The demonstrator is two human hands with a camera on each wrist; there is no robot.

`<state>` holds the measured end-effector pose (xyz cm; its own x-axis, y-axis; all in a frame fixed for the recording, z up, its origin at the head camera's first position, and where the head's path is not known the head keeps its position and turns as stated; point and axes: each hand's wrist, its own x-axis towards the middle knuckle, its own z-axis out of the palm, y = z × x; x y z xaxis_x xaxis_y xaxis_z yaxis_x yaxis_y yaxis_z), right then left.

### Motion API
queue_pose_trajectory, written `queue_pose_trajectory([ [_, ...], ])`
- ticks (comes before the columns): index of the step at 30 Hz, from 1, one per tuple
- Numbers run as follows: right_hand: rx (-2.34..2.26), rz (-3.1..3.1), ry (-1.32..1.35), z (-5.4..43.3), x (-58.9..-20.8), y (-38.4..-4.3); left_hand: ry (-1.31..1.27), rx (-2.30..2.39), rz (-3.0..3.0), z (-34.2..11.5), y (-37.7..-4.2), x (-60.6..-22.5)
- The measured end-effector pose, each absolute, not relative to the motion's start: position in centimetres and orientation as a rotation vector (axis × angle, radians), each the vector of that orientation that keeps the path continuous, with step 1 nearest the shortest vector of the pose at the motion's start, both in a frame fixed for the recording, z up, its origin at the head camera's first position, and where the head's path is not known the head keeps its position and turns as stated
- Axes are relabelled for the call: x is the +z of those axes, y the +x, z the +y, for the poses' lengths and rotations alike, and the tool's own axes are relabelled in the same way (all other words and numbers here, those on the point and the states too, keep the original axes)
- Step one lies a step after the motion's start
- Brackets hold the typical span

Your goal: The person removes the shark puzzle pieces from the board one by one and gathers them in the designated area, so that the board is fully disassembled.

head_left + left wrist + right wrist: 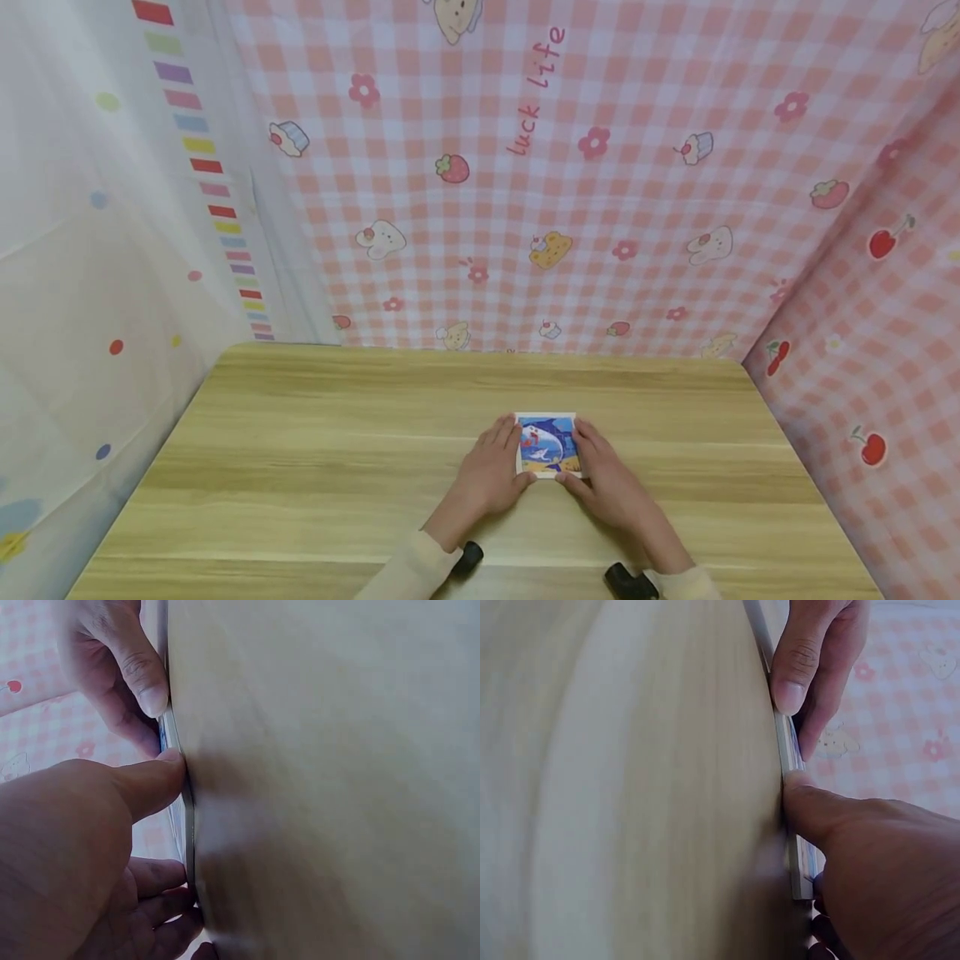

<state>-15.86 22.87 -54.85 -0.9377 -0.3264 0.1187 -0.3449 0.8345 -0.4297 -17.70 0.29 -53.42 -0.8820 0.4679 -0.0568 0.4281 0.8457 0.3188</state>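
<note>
A small square picture puzzle board with a pale border lies flat on the wooden table, showing a blue sea animal. My left hand holds its left side, with the thumb on the near edge and the fingers along the side. On the opposite side, my right hand grips it the same way, its thumb also at the near edge. Seen edge-on in the right wrist view, the board sits low against the tabletop between both thumbs. The left wrist view shows the left thumb pressed on that thin edge.
The wood-grain table stretches out to both sides and behind the board. A pink checked curtain hangs along its back edge, with a white dotted cloth on the left and another checked cloth on the right.
</note>
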Motion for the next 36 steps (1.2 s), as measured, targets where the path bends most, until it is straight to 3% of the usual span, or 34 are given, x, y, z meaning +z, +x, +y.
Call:
queue_pose_trajectory([
  [36, 0.659, -3.012, 0.512, 15.6, -54.3, -12.8, 0.683, 0.663, 2.863, -7.4, -14.1, -53.3],
])
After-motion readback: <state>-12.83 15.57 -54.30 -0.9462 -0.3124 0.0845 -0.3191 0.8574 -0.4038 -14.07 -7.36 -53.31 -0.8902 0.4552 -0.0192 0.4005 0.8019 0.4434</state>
